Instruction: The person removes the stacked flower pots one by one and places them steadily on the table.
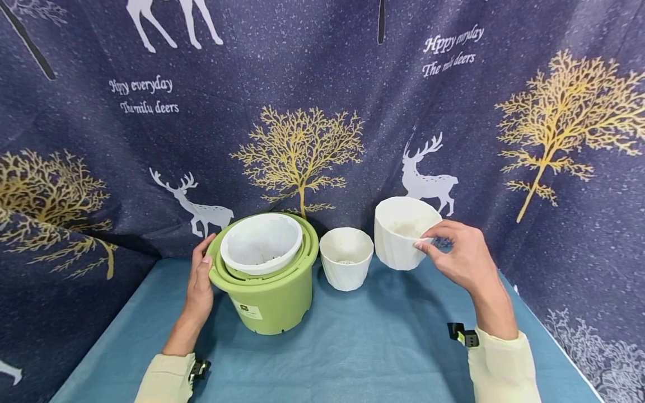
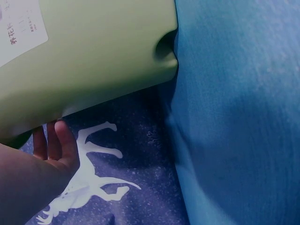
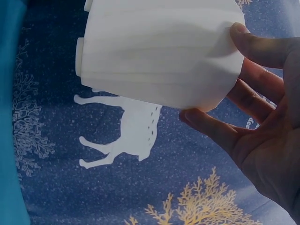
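In the head view, my right hand (image 1: 461, 254) pinches the rim of a white fluted flower pot (image 1: 398, 246), held tilted above the back of the table. The right wrist view shows the thumb and fingers at the rim of this white pot (image 3: 159, 51). At left, my left hand (image 1: 200, 282) touches the side of a green flower pot (image 1: 274, 305) at its rim, fingers fairly straight. Nested in it are another green rim and a white round pot (image 1: 262, 243). Between the hands stands a smaller white fluted pot (image 1: 346, 271) with some specks inside.
A blue cloth (image 1: 353, 352) covers the table. Close behind the pots hangs a dark blue curtain (image 1: 322, 73) printed with deer and golden trees; it also runs along both sides. A white label (image 1: 247, 309) is on the green pot's front.
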A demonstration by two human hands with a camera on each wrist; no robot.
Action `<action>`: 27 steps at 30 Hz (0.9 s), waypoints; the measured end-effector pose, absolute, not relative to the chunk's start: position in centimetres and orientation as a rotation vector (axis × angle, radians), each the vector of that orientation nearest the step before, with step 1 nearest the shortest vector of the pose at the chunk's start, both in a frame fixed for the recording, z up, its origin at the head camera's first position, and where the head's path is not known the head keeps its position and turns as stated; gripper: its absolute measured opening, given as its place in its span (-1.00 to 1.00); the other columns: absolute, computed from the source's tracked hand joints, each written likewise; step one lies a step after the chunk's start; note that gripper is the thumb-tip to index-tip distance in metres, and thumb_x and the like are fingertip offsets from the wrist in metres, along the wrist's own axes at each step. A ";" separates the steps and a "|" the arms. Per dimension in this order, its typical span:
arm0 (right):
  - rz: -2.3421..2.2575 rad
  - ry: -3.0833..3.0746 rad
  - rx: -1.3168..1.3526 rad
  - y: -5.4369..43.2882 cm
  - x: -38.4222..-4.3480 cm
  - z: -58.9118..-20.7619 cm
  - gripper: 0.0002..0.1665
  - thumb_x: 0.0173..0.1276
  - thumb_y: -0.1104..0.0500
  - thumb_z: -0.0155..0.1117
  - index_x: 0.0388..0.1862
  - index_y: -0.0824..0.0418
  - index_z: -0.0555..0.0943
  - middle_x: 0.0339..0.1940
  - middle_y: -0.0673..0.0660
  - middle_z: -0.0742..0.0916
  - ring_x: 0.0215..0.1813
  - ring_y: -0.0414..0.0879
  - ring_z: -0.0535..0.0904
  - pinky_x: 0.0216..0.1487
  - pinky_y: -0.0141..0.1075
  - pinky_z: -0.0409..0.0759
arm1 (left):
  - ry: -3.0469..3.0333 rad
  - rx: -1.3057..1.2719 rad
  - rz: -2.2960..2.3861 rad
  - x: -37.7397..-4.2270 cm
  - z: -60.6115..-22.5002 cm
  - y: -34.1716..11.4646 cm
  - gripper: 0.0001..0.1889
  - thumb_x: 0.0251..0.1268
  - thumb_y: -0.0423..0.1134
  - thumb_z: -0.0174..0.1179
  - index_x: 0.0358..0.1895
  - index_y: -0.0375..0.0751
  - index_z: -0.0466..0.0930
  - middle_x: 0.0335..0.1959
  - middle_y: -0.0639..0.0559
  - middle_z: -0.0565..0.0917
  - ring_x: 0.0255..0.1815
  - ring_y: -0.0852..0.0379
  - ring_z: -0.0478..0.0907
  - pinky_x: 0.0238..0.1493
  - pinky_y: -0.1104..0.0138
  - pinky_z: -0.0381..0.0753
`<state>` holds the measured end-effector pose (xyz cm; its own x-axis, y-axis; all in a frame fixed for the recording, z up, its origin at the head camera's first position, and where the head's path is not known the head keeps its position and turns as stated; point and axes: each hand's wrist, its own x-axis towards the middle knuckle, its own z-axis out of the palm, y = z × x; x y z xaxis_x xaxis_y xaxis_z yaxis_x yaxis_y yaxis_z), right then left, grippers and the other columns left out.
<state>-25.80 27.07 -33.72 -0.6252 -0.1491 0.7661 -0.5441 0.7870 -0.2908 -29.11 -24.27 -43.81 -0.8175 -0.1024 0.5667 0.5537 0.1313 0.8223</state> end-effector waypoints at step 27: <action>0.705 -2.322 0.500 27.4 -26.7 -34.8 -0.87 0.13 0.29 0.66 -0.40 0.10 0.85 -0.37 -0.06 0.81 -0.21 0.04 0.77 -0.12 0.07 0.67 | -1.901 -0.435 -1.749 -29.3 -43.9 -24.3 -0.43 0.75 -0.17 -0.33 0.65 -0.32 0.15 0.62 -0.25 0.24 0.53 0.28 0.26 0.43 0.55 0.23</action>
<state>-26.72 27.37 -34.80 -0.7146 -0.1627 0.6803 -0.5135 0.7825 -0.3522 -29.25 -24.28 -43.90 -0.8154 -0.1080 0.5687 0.5577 0.1164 0.8218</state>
